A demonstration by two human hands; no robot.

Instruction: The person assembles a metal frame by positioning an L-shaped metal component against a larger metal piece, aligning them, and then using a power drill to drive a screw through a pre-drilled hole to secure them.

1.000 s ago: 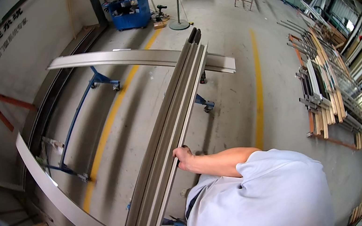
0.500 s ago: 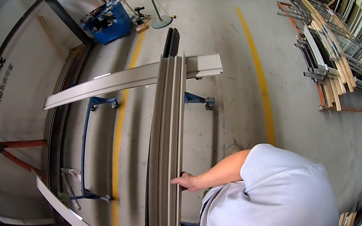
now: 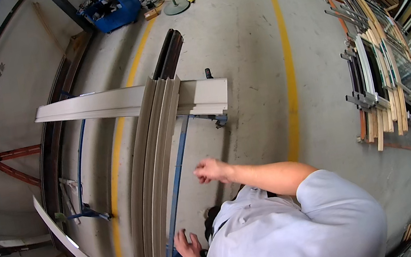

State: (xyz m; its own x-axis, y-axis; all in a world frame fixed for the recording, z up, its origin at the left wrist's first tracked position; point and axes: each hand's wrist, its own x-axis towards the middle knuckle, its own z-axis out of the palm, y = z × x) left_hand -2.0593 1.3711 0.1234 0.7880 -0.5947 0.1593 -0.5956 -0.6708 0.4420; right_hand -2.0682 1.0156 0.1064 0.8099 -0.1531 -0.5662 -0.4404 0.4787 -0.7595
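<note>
Long beige-grey metal profiles lie side by side, running away from me across a wide pale beam. Dark profile ends stick out beyond their far end. Just right of the profiles, near the lower edge, is my left hand, its fingers apart and nothing seen in it. My right hand hangs in the air farther along, away from the profiles, with its fingers curled in and no object showing. Under the profiles stands a blue wheeled frame.
A second pale strip slants at the lower left. The far left holds a blue bin of scraps and a round stand base. Racks of wooden and metal lengths line the right, beyond a yellow floor line.
My right hand has let go of the profiles' right side and drawn back from them. My left hand has come into view. The whole view has shifted, with the profiles now farther left.
</note>
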